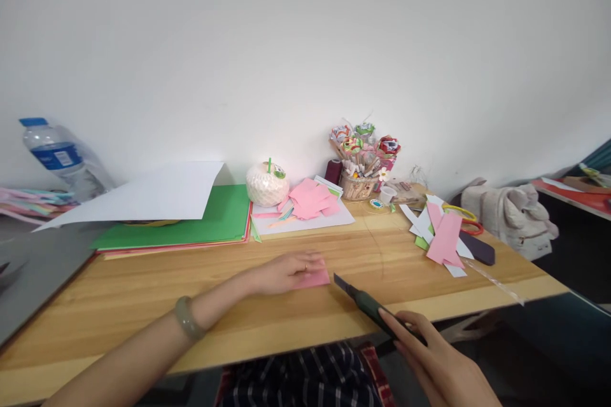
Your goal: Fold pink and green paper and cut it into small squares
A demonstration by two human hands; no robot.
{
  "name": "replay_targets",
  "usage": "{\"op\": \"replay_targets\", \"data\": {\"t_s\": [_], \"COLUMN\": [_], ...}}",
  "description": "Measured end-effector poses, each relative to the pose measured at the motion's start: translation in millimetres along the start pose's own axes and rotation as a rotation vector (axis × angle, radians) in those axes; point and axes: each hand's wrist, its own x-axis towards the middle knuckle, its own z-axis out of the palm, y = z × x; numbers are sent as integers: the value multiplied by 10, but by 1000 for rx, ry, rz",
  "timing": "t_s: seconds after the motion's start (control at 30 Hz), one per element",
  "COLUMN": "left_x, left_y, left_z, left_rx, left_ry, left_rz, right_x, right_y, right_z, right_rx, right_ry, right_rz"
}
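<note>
Pink paper [319,277] seems to be kept still under the flat left hand [289,272], a knife [366,305] is gripped by the right hand [429,348], and steady care seems needed.

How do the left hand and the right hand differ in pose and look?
The left hand lies palm-down over pink paper; the right hand is curled around a green-handled utility knife. The left hand wears a ring; none shows on the right hand. Both are gloveless.

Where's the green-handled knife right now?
In the head view, the green-handled knife is below and right of centre, in the right hand, its tip just beside the pink paper under the left hand.
</note>
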Motion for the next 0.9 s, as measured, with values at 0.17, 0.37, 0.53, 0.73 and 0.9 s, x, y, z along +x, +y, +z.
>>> {"op": "replay_targets", "data": {"t_s": [0.17,0.37,0.53,0.73,0.9], "left_x": [0,8,12,4,14], "left_y": [12,5,-7,3,18], "left_z": [35,56,56,55,50], "left_rx": [100,166,169,191,187], "left_ry": [-10,-23,-25,-24,-33], "left_rz": [-62,-55,-46,-56,-72], "right_x": [-110,-83,-42,68,127], "right_y": [-2,-27,-51,-157,-234], "right_z": [69,98,108,41,-26], "right_rx": [-45,-87,-153,-199,-218], "right_ry": [-68,-74,-63,18,52], "right_rz": [-26,-75,-81,-134,-167]}}
